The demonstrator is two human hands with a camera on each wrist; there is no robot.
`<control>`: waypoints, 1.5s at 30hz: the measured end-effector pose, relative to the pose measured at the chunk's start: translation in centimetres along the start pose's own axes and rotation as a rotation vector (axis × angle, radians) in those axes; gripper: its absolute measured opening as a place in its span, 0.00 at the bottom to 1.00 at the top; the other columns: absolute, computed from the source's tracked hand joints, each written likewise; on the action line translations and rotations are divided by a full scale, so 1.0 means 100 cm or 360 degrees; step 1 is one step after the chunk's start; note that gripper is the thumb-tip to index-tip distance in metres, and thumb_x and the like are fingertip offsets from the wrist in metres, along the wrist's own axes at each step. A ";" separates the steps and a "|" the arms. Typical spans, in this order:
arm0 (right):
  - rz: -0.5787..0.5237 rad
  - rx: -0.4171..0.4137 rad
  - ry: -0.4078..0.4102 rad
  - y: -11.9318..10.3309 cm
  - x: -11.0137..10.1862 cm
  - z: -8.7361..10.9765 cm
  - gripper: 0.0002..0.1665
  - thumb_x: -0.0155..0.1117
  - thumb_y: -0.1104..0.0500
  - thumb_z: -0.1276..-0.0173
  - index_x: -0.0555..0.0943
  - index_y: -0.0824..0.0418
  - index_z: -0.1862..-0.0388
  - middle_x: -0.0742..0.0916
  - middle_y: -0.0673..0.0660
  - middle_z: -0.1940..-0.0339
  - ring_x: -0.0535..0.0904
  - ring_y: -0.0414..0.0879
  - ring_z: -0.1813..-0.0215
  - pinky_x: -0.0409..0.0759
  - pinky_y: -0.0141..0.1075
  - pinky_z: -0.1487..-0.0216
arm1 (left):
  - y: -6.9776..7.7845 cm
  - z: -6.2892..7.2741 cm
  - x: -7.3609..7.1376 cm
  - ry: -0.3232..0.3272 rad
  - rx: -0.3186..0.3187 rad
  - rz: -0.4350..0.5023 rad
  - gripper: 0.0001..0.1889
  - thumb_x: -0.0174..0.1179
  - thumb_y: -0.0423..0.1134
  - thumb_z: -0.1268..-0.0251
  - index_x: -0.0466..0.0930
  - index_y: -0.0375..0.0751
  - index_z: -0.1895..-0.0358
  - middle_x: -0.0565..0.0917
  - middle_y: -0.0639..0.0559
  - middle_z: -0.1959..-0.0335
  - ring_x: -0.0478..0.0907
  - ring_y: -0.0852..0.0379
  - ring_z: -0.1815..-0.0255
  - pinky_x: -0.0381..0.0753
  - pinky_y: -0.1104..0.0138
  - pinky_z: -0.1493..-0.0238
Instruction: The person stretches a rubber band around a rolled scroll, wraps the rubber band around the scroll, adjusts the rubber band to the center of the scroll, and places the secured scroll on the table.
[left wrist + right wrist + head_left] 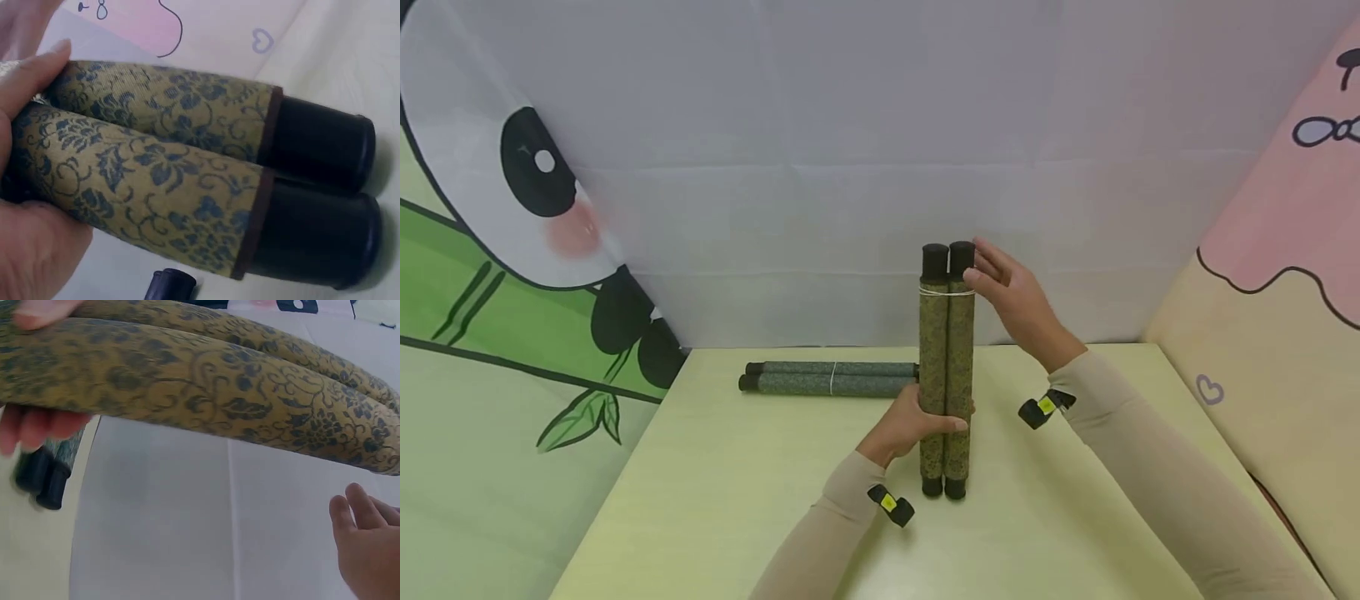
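Two rolled scrolls [933, 350] covered in olive-gold cloth with dark floral patterns stand upright side by side, black knobs at both ends. A thin white string ties them near the top. My left hand [910, 421] grips the pair low down, thumb across the front; in the left wrist view their lower black knobs [312, 234] show close over the table. Beside the upper knobs is my right hand [1018, 304], thumb at the string's level. The right wrist view shows that right hand [375, 550] with loosely extended fingers next to the patterned cloth [250, 400].
Behind my left hand, two grey-green scrolls [797, 383] tied with white string lie flat on the pale yellow table [715, 483]. A white cloth backdrop [820, 208] rises at the back, with cartoon-printed panels on both sides. Each wrist wears a small black camera.
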State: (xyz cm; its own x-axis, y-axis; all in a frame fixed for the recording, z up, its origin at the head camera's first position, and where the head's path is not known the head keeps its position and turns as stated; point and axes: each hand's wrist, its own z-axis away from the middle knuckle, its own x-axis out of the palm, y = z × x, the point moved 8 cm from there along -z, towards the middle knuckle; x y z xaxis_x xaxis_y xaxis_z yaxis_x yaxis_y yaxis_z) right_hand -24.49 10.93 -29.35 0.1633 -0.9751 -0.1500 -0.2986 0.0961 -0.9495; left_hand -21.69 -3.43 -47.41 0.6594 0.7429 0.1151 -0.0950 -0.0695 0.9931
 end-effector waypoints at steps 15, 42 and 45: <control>-0.0988 0.0526 -0.0163 0.043 0.030 -0.044 0.25 0.56 0.45 0.20 0.71 0.60 0.36 0.83 0.56 0.50 0.81 0.48 0.52 0.79 0.42 0.50 | 0.010 0.004 0.002 0.0083 -0.0172 -0.0023 0.12 0.73 0.39 0.38 0.87 0.40 0.53 0.85 0.56 0.73 0.76 0.63 0.77 0.73 0.68 0.75; -0.0946 0.0762 -0.0175 0.111 0.048 -0.048 0.32 0.57 0.47 0.19 0.70 0.71 0.33 0.87 0.58 0.55 0.85 0.47 0.59 0.85 0.40 0.61 | 0.003 -0.008 0.014 -0.0042 -0.0236 0.0478 0.19 0.63 0.28 0.31 0.74 0.31 0.40 0.85 0.43 0.55 0.85 0.49 0.52 0.84 0.54 0.49; -0.0944 0.0786 -0.0161 0.116 0.048 -0.045 0.35 0.58 0.46 0.21 0.68 0.72 0.30 0.86 0.59 0.53 0.85 0.47 0.57 0.85 0.40 0.60 | -0.001 -0.009 0.013 -0.0028 -0.0259 0.0498 0.19 0.63 0.28 0.32 0.74 0.32 0.40 0.85 0.43 0.54 0.86 0.49 0.52 0.84 0.54 0.48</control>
State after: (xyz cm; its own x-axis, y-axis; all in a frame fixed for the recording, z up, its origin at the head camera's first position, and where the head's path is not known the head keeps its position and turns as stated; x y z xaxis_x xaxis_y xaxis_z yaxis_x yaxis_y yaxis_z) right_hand -31.40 6.41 -39.84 0.2569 -0.8707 0.4194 0.3149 -0.3349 -0.8881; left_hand -21.46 -1.87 -47.34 0.5921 0.6906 0.4153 -0.4111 -0.1843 0.8927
